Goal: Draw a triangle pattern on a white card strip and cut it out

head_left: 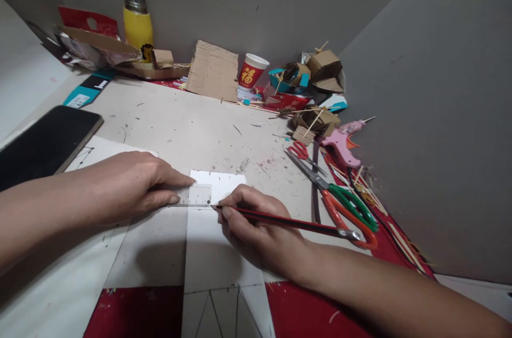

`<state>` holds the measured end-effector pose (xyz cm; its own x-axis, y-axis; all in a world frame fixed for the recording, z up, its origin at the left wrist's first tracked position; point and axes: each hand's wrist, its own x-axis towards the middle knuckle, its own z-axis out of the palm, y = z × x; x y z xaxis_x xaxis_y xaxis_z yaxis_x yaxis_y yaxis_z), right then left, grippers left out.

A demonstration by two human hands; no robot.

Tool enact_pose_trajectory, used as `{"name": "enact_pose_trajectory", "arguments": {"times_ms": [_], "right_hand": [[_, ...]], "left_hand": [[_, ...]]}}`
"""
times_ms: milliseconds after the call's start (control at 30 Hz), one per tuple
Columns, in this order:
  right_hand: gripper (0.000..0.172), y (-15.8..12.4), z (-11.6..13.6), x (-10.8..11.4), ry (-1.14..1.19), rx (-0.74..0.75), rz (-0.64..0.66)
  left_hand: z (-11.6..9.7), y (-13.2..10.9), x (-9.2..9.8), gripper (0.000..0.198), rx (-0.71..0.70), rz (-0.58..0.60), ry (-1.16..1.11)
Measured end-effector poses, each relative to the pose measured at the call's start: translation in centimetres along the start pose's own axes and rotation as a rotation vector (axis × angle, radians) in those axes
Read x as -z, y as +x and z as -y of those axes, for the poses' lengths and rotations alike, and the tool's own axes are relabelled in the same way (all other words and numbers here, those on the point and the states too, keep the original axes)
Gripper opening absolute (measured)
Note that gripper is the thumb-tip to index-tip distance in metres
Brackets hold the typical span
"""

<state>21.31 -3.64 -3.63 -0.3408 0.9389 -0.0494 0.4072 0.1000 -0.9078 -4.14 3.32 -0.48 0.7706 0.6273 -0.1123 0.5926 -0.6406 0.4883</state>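
Left fingers (174, 174) apparently hide part of the ruler (201, 194).

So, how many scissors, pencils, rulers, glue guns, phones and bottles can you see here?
Scissors: 2
Pencil: 1
Ruler: 1
Glue gun: 1
Phone: 1
Bottle: 1
Total: 7

Open lane here over the pale tabletop (180, 125), running from the left hand (148, 180) and right hand (260, 226) up to the cardboard square (213, 71). Out right it's tight, scissors (321, 182) and a pink glue gun (340, 147) clogging the way, while a big dark phone (52, 138) blocks low passage on the left.
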Motion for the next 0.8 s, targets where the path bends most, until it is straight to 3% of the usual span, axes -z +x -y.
{"name": "enact_pose_trajectory", "arguments": {"times_ms": [800], "right_hand": [[0.012, 0.39, 0.15, 0.09, 0.15, -0.029, 0.025]], "left_hand": [[0.11, -0.03, -0.15, 0.035, 0.003, 0.006, 0.028]]}}
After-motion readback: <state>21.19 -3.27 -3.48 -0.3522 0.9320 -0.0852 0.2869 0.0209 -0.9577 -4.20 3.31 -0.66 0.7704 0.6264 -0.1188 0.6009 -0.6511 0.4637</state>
